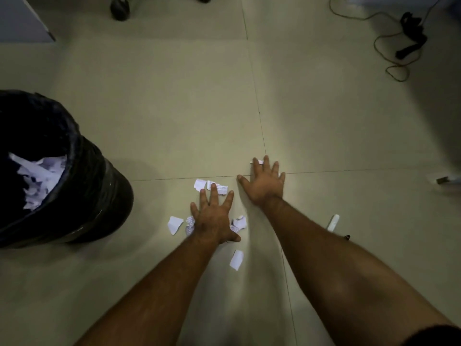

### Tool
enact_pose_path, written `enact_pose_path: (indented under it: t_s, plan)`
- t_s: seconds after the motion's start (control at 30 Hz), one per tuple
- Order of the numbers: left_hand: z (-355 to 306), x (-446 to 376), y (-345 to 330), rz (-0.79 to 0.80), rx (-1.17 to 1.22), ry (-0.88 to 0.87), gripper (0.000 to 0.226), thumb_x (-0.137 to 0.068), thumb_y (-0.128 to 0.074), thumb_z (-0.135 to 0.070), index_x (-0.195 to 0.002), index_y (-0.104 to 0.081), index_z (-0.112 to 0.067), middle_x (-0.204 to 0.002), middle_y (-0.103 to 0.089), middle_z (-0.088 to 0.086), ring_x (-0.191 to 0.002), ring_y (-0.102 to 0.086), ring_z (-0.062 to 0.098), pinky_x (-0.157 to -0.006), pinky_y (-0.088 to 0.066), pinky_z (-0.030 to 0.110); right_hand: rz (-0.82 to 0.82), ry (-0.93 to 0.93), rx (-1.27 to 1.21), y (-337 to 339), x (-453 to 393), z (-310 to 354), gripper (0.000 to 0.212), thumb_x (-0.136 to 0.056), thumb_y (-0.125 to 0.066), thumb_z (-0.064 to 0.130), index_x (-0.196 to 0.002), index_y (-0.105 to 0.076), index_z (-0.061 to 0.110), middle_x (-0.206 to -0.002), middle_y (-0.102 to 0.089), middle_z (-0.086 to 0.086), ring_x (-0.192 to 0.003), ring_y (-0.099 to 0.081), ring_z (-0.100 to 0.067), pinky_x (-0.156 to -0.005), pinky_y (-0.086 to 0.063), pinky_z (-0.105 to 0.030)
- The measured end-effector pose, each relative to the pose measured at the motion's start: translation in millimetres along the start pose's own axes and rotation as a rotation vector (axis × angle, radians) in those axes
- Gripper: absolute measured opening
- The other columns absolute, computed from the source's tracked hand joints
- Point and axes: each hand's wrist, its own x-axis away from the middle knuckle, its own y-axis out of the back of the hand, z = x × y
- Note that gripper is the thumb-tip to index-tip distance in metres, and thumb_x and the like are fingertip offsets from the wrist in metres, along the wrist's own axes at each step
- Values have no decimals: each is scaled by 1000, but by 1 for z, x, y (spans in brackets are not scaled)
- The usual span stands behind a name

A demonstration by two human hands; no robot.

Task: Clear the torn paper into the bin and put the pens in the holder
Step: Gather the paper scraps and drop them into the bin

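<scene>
Several torn paper scraps lie on the beige tiled floor: two pieces (200, 184) ahead of my left hand, one (174, 224) to its left, one (240, 223) to its right and one (236, 259) nearer me. My left hand (213, 218) lies flat, fingers spread, on top of some scraps. My right hand (265, 182) is flat with fingers apart, its fingertips over a small scrap (259, 161). The black-lined bin (82, 196) stands at the left with torn paper (41, 176) inside. A white pen (333, 223) lies right of my right forearm. No holder is in view.
A small dark object (347, 237) lies beside the white pen. Another object (446, 180) sits at the right edge. A cable and black strap (411, 36) lie at the far right. Chair castors (120, 7) stand at the top.
</scene>
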Motion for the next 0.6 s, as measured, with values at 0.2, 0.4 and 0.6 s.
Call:
enact_pose_path:
  t_s: [0.2,0.4,0.6]
  plan:
    - [-4,4,5,8,29,-7,125,-64,-74,-69,-155,6,-37,-162,23,11,-149,16,41,-116,-6,64,-98,161,-173,-35,80,9,69,-95,-13,51,-149,-45,22,-161,-32,-7,-152,-20,-32,-124,-10,-45]
    - [16,26,-4,-134,37,-118,90,-83,-54,-62,-155,-14,-27,-163,-17,9,-149,-15,35,-116,-20,55,-102,171,-405,-48,120,8,54,-97,-32,30,-146,-49,14,-155,-43,-8,-149,-29,-30,-122,-19,-38]
    - [43,27,22,-507,184,-90,41,-68,-61,-34,-107,-60,-20,-107,-59,4,-99,-57,30,-80,-43,37,-108,102,-541,-54,139,15,57,-98,-32,32,-152,-38,13,-158,-37,-11,-151,-22,-33,-124,-19,-41]
